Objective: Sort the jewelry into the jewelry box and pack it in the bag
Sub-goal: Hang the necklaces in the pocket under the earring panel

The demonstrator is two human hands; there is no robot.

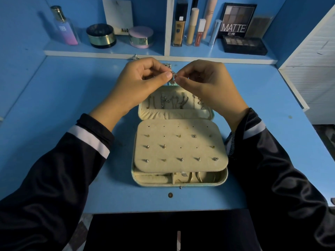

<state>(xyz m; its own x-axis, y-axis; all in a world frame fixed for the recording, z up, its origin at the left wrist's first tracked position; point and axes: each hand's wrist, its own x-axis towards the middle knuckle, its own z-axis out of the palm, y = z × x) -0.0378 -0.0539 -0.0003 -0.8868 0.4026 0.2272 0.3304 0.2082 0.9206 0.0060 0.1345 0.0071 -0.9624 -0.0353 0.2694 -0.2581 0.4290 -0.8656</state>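
Two hands pinch one small silvery jewelry piece (173, 77) above an open box.
The left hand (143, 82) and right hand (204, 82) each grip the piece between thumb and curled fingers, over the one mint-green, cream-lined jewelry box (223, 180) on the blue counter (72, 105). The box's lid (174, 114) holds several thin chains (168, 102). Its cream stud panel (181, 151), four rows of five holes, carries about twelve studs. The tray beneath holds gold bangles (197, 177).
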